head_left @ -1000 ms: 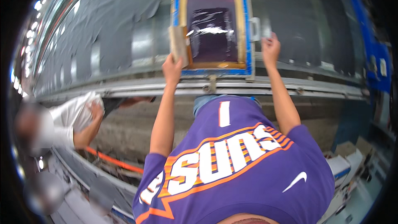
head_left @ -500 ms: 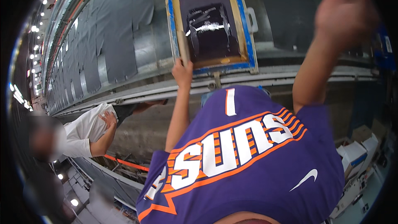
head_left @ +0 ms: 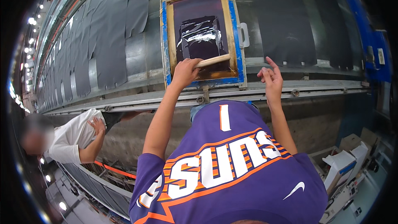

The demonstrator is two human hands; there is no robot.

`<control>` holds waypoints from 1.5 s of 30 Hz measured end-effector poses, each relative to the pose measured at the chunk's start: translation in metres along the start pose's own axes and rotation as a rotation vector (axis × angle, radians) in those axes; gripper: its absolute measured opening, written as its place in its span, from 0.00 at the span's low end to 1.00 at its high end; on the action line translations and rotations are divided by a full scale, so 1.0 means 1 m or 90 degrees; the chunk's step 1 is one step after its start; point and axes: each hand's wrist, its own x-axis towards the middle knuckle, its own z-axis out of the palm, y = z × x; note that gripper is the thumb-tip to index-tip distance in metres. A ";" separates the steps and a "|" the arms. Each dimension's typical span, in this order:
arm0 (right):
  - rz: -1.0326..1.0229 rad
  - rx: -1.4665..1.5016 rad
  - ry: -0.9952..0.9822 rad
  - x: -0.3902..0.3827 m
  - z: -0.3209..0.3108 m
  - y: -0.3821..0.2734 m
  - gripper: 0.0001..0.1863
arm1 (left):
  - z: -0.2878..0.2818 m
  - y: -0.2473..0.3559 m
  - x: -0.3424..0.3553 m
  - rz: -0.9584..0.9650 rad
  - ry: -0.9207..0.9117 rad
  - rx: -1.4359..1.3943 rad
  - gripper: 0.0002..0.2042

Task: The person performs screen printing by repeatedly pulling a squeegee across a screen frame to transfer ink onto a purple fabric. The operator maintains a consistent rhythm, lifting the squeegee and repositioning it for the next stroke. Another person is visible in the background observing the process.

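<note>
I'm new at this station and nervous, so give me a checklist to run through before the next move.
1. Wooden bar gripped: ok, left hand holds one end.
2. Bar within the frame, seen from above: ok, over its near end.
3. Bar's underside touching the surface below: cannot tell, hidden.
4. Right hand off the frame: ok, apart from it, apparently empty.
5. Co-worker's hand away from the frame: ok, against the white shirt.

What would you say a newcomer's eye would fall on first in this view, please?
Probably the purple-and-orange jersey, filling the lower middle. Above it lies a blue-edged frame with a glossy dark patch inside; the left hand grips a pale wooden bar over the frame's near end. The right hand hovers, seemingly empty, to the frame's right.
</note>
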 end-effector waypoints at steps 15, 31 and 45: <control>-0.307 -0.368 0.162 0.219 0.030 0.100 0.17 | -0.008 -0.042 0.013 0.217 -0.137 0.161 0.18; -0.075 -0.353 0.206 0.211 0.107 0.093 0.11 | -0.026 -0.024 -0.078 -0.171 0.163 -0.100 0.23; -0.121 -0.374 0.147 0.229 0.103 0.102 0.16 | 0.001 -0.061 -0.056 -0.045 0.159 -0.024 0.29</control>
